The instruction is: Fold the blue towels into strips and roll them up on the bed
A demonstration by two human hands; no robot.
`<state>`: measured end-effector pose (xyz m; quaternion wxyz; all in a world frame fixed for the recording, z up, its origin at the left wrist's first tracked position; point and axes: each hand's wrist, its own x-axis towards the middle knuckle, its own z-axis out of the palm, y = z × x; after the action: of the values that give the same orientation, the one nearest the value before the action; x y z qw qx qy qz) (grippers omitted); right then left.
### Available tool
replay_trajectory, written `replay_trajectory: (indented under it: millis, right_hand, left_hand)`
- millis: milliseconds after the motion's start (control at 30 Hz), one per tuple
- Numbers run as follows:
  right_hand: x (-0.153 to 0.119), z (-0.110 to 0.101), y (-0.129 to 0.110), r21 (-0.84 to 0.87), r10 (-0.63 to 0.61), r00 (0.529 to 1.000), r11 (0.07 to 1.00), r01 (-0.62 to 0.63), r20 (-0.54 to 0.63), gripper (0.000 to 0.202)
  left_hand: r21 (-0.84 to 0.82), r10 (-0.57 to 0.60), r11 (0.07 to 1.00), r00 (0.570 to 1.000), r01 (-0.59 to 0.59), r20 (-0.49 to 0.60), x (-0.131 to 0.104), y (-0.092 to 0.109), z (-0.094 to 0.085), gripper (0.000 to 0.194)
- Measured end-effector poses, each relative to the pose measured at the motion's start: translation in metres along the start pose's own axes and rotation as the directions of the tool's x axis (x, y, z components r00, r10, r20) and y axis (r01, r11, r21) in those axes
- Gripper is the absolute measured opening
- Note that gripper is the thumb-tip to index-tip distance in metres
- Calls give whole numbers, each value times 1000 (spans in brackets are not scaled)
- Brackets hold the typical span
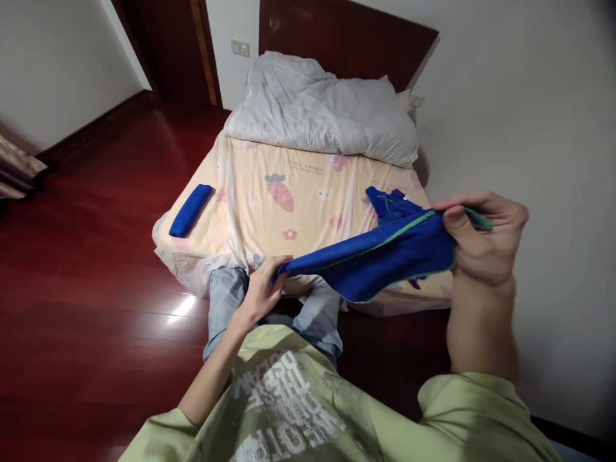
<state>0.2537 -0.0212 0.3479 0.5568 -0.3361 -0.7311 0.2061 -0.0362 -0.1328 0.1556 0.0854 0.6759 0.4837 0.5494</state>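
Stretching slantwise, the blue cloth (370, 256) runs lengthwise from nearly nine o'clock to between two and three; the left hand (262, 289) pinches its narrow end, the right hand (486, 247) its broad end, both grips closed; soft, green-edged, it sags over the bed's (308, 218) five o'clock side.

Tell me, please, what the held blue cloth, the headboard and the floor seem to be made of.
Cloth: soft, matte fabric, perhaps microfibre; it sags, with green edging.
Headboard: probably smooth wood or veneer, from its dark brown colour and faint sheen.
Floor: glossy wood or laminate, it seems; faint plank lines and a bright reflection show.
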Motion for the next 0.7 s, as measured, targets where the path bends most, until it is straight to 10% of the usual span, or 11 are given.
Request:
replay_trajectory:
  millis: [133,367,700]
  right_hand:
    - [1,10,-10,-21,66,998,998,-66,8,22]
    - [-2,13,-22,-48,114,976,993,-107,185,18]
    - [-1,-14,-10,-267,121,993,956,-119,-9,48]
  left_hand:
    - [142,203,974,956,-176,-211,-3,23,19,28]
    - [8,11,1000,993,-12,120,12,57,73,37]
    - [-141,-230,953,945,267,232,-33,-9,82,29]
